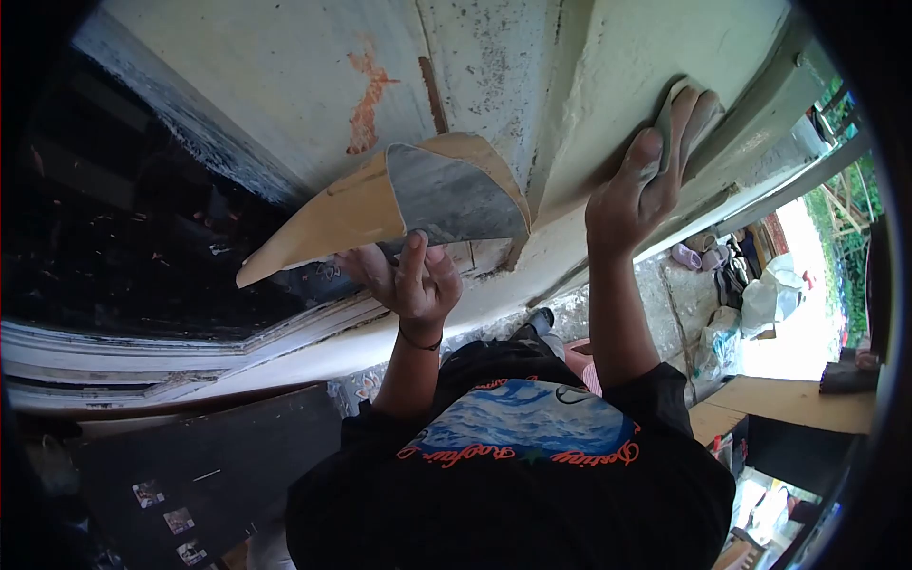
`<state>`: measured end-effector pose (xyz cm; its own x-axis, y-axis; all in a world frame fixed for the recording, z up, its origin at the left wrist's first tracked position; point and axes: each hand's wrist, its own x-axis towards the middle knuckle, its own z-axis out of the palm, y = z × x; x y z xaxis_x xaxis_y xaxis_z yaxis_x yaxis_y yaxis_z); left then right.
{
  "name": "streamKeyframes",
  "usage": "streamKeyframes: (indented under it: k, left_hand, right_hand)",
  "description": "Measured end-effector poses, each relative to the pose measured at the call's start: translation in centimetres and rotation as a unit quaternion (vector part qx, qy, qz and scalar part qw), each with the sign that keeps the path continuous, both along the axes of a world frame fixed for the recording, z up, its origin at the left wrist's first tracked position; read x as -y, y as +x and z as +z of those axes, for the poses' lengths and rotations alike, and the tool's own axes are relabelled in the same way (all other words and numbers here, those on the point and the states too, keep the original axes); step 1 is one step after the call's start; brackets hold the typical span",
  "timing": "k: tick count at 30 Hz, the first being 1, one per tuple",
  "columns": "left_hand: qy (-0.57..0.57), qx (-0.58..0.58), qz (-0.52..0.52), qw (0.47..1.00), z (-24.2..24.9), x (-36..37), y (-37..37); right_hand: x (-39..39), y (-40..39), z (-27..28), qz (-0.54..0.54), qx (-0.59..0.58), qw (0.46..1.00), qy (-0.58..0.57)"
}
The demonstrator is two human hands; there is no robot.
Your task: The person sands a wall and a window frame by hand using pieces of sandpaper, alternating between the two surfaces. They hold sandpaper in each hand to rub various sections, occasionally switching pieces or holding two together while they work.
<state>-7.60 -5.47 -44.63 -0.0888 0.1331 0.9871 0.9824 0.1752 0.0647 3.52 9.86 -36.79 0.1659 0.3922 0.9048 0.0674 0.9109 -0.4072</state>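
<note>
My left hand [413, 285] pinches the lower edge of a large curled sheet of sandpaper [328, 214], tan on the back and dark grey on the gritty face. The sheet bends over in front of a pale painted wall [494, 76]. Higher up on the right, my right hand [641, 180] is closed on a small folded piece of sandpaper [668, 119] and presses it against the pale wooden frame [722, 47]. The fingers partly hide this piece.
A dark glass pane [123, 209] with a white frame stands on the left. Below it is a black board or panel [209, 465]. Shoes [708, 252] and plastic bags [765, 299] lie on the floor at right. A cardboard-coloured surface [793, 399] sits at lower right.
</note>
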Motion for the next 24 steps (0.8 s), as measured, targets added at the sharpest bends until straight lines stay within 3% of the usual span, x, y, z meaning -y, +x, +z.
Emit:
streamKeyframes:
  k: [4,7,12,15,18,21,24]
  left_hand:
    - [-0.02,-0.002,-0.008,1.0,0.3,0.2,-0.2]
    - [-0.027,0.007,-0.017,0.999,0.2,0.4,-0.2]
    - [-0.019,0.002,-0.001,1.0,-0.1,0.3,-0.2]
    - [-0.019,0.013,-0.007,1.0,0.0,0.2,0.0]
    - [-0.016,0.012,-0.016,1.0,-0.1,0.4,-0.1]
    - [-0.005,0.001,0.011,1.0,-0.3,-0.1,-0.4]
    - [-0.006,0.001,-0.038,0.999,0.0,-0.1,-0.1]
  right_hand:
    - [2.8,-0.7,-9.6,-0.006,0.103,0.995,-0.002]
    - [1.4,-0.4,-7.8,-0.005,0.079,0.997,0.024]
    - [0.2,0.3,0.9,0.024,-0.022,0.998,-0.058]
    - [0.3,-0.1,-2.8,0.0,0.013,1.0,-0.008]
    - [1.6,-0.4,-11.8,-0.025,0.093,0.995,-0.002]
    - [1.3,0.0,-12.4,-0.032,0.111,0.993,0.007]
    - [0.3,0.5,-6.6,-0.022,0.067,0.997,-0.012]
